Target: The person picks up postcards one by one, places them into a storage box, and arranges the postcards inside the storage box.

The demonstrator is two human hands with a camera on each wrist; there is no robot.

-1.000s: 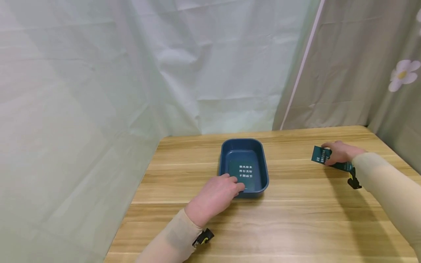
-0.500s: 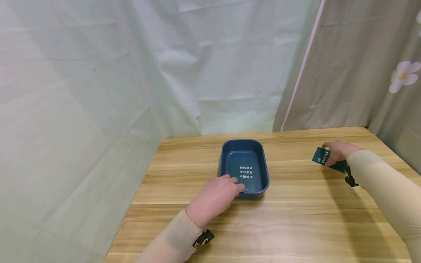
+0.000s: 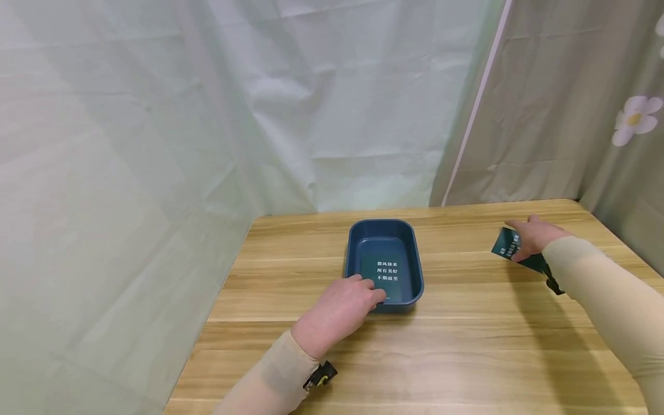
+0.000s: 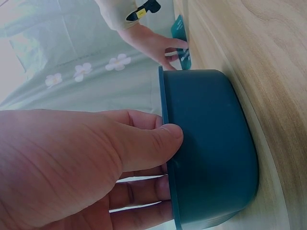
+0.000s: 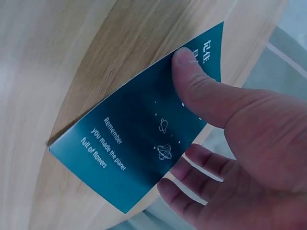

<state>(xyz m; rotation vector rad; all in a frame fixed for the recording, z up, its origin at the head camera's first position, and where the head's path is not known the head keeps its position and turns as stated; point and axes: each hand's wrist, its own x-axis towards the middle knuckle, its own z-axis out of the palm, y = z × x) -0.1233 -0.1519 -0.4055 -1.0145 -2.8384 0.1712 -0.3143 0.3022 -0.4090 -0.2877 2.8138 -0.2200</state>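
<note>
My left hand (image 3: 339, 311) grips the near rim of a dark blue rectangular tub (image 3: 384, 229) on the table. In the left wrist view its thumb (image 4: 168, 139) lies on the outer wall of the tub (image 4: 211, 153), with the other fingers over the rim. Inside the tub lies a dark green card with white characters (image 3: 388, 271). Off to the right, my right hand (image 3: 536, 237) holds a teal printed card (image 3: 503, 244) tilted, an edge at the wood. The right wrist view shows the thumb (image 5: 192, 79) on the card (image 5: 129, 139); fingers behind it are partly hidden.
A wood-grain table (image 3: 456, 346) carries everything. Pale curtains (image 3: 353, 115) hang behind its back edge and along its left side. A grey curtain with white flowers (image 3: 637, 118) hangs on the right. Each wrist wears a black strap piece (image 3: 320, 374).
My right hand has shifted slightly left and up in the head view, and the card it holds has turned a little. My left hand and the tub stay in place.
</note>
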